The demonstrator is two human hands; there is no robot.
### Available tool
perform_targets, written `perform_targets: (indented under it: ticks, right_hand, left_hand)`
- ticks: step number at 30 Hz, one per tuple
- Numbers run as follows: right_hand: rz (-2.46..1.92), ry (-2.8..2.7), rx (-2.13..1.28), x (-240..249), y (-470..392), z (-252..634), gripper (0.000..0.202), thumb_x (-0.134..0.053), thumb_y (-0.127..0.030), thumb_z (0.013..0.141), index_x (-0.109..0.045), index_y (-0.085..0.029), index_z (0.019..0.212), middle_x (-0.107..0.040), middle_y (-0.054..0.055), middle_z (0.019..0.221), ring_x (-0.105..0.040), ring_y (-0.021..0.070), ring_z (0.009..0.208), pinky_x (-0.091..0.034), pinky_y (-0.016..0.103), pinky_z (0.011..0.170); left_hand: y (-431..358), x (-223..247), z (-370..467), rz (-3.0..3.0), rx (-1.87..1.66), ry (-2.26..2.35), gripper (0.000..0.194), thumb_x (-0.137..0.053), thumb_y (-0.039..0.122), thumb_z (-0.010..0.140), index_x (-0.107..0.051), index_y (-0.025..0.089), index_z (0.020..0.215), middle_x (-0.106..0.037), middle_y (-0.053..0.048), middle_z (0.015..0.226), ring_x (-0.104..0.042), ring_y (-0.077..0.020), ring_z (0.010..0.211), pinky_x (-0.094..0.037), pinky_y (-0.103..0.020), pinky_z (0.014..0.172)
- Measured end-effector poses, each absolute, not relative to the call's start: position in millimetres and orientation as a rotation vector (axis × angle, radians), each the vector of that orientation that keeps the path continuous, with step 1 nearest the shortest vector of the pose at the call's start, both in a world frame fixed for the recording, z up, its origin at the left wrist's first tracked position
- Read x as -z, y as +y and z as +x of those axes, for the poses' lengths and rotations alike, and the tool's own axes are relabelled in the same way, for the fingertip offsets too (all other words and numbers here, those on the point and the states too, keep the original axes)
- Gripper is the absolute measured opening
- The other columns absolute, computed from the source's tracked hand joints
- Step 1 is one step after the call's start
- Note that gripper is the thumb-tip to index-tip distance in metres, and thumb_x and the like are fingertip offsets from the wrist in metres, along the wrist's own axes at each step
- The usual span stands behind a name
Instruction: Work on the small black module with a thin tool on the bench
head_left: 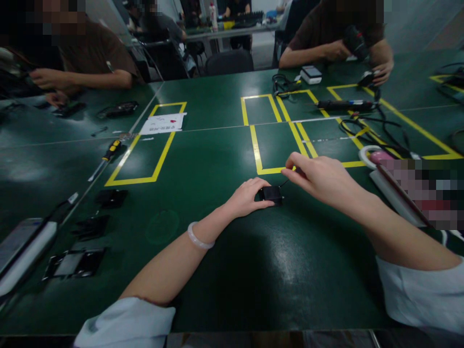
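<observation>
The black block (272,194) sits on the green tabletop (203,290), near the middle of the scene and to the near side of the yellow tape outline (258,154). The left hand (248,195) holds it from the left, fingers curled over its far side and thumb laid along its near edge, the gap between them narrow and filled by the block. Its right side is free of the fingers, and a small bright spot shows there.

The right hand (319,179) is up to the right and slightly farther off, its thumb and forefinger pinched together on a thin dark piece (284,183). Whether this is a slim tool or a lead is too small to tell. Its long axis slants from the right fingertips toward the near left, to the block's far right corner; whether its tip touches there cannot be made out. So the block lies to the left and near side of the right hand, while the left hand is the nearer one, in contact with it. The block looks roughly square from above, so its long axis is unclear.

Well apart on the left lies a yellow-and-black-handled screwdriver (112,151), with a dark part (110,197) on its near side.
</observation>
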State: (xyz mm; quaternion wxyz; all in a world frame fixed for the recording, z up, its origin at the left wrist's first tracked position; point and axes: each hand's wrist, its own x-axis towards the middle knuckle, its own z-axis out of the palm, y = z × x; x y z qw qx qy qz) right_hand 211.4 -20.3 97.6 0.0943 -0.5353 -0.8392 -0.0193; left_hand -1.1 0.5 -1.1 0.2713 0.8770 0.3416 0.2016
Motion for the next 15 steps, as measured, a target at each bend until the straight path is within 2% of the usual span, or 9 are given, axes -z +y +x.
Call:
perform_targets:
  ticks: [4,10,15]
  right_hand:
    - [-1.615,-2.497,0.107,-96.9,-20.2,211.9,0.029,-0.035,-0.04,0.096,-0.056,-0.021,0.098,-0.064,0.002,0.066,-0.056,0.0173,0.057,-0.022,0.027,0.051]
    - [-1.548,-2.517,0.026,-99.6,-24.1,209.5,0.022,-0.039,-0.03,0.092,-0.052,-0.02,0.106,-0.067,0.003,0.075,-0.058,0.017,0.061,-0.025,0.026,0.052]
    - [-1.553,-2.493,0.034,-99.1,-24.4,209.4,0.026,-0.039,-0.04,0.094,-0.055,-0.021,0.1,-0.066,0.002,0.07,-0.058,0.0172,0.06,-0.024,0.027,0.052]
  left_hand:
    - [0.5,0.0,-1.0,2.365,-0.54,0.919,0.041,-0.062,0.048,0.085,-0.055,0.021,0.115,-0.06,-0.007,0.11,-0.055,-0.0245,0.102,-0.044,-0.036,0.088]
    - [1.1,1.7,-1.1,2.374,-0.554,0.907,0.04,-0.063,0.046,0.085,-0.055,0.021,0.115,-0.06,-0.007,0.111,-0.055,-0.0242,0.103,-0.043,-0.036,0.089]
    - [1.1,2.3,-0.9,2.369,-0.547,0.918,0.041,-0.063,0.048,0.085,-0.055,0.021,0.115,-0.06,-0.007,0.111,-0.055,-0.0243,0.103,-0.044,-0.036,0.089]
